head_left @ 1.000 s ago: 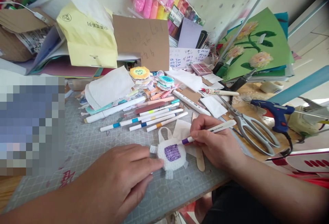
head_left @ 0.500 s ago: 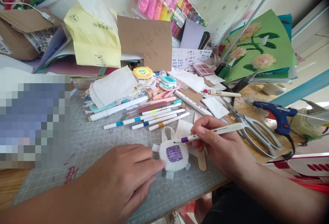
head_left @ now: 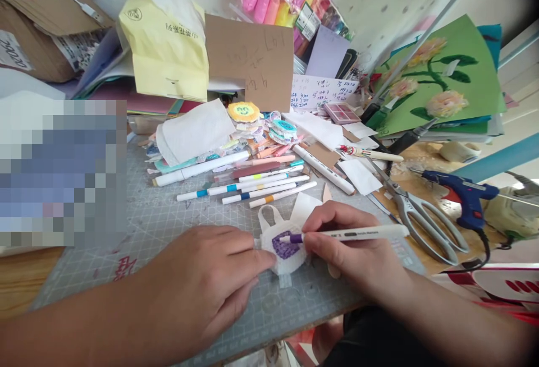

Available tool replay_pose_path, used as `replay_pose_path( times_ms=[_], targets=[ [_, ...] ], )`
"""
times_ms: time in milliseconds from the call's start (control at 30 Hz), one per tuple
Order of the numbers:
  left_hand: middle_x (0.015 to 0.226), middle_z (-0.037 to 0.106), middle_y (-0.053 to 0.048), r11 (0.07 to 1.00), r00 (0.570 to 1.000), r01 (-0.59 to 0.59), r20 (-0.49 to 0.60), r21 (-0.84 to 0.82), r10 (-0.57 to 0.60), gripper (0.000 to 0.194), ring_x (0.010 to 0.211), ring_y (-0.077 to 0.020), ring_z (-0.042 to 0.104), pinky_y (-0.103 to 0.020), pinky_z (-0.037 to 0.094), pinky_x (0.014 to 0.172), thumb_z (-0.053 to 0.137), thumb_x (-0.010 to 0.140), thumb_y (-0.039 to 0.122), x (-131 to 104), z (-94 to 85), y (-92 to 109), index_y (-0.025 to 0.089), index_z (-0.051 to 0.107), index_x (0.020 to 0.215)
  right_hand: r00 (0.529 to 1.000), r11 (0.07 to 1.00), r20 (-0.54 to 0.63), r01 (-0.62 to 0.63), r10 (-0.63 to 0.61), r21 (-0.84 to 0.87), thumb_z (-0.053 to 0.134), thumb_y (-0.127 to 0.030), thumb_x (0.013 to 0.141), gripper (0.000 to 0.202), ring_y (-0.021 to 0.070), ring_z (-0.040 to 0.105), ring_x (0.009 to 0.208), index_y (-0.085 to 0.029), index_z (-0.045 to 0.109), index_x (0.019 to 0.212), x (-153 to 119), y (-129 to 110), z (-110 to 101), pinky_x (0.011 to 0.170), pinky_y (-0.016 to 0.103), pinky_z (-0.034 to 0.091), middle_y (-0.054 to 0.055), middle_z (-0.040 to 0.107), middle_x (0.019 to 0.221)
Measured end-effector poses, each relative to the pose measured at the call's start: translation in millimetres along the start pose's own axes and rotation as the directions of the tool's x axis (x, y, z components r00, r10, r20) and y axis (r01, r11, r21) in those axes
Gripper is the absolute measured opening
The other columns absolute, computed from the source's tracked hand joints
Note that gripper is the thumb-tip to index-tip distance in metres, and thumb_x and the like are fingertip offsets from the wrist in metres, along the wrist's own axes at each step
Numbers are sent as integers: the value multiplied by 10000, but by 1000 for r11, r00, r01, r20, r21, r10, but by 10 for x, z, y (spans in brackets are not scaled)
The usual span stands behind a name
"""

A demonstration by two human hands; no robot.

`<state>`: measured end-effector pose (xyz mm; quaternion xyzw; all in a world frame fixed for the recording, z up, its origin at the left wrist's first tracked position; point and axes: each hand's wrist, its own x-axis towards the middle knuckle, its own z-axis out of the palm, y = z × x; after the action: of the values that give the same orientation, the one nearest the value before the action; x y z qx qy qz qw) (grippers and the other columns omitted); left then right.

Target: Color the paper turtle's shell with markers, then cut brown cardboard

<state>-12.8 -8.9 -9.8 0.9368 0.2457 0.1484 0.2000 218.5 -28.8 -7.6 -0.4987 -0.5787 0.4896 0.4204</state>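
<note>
A small white textured craft piece (head_left: 269, 252) with two ear-like loops at its top and a purple patch (head_left: 285, 245) in its middle lies on the grey cutting mat (head_left: 160, 210). My left hand (head_left: 210, 277) rests flat to its left, the index fingertip pressing on its edge. In my right hand (head_left: 349, 249), the fingers grip a white acrylic marker (head_left: 357, 233) with a purple collar. The marker's tip touches the upper part of the purple patch. Partly under my right hand are a white paper scrap (head_left: 304, 207) and a wooden stick (head_left: 334, 270).
Several capped markers (head_left: 269, 190) lie beyond the piece, near a heap with a yellow smiley disc (head_left: 243, 111). Scissors (head_left: 415, 218) and a blue glue gun (head_left: 463, 190) are at the right. A yellow bag (head_left: 166, 55) and cardboard (head_left: 252, 58) stand behind.
My right hand has brought the marker tip down from above the purple patch onto it, and the marker lies flatter. My left hand stays at the piece's left edge. The view has shifted slightly.
</note>
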Motion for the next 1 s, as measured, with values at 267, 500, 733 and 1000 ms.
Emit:
replay_pose_path(
  times_ms=[267,500,733,1000],
  targets=[
    [815,639,7,1000,1000,22,20,-7,-22,252,722,-156,587,-263,414,677,447,871,112,-32,-30,24,229,634,992,1000,993,0,0,0,-114,696,-221,742,134,79,457,458,-177,592,670,14,-3,62,406,180,366,-24,575,573],
    [800,631,0,999,999,47,18,-1,-47,247,725,-168,588,-274,403,682,438,864,124,-22,1,-8,236,640,951,999,971,-5,39,-41,-237,692,-254,754,135,116,526,503,-189,605,673,19,-1,74,445,200,428,8,629,586],
    [755,615,-3,999,999,39,23,-27,-38,273,674,-157,563,-257,396,627,433,856,109,-6,-17,-1,221,666,943,997,962,38,76,-68,-262,691,-253,776,130,116,550,511,-196,617,687,6,7,52,456,196,444,6,648,603],
    [745,612,-7,999,999,42,34,-19,-42,270,671,-166,563,-266,394,617,435,845,116,-4,-21,1,222,671,919,996,962,68,74,-58,-263,683,-231,754,120,128,546,522,-199,609,665,16,-29,34,476,216,451,13,640,604]
  ],
)
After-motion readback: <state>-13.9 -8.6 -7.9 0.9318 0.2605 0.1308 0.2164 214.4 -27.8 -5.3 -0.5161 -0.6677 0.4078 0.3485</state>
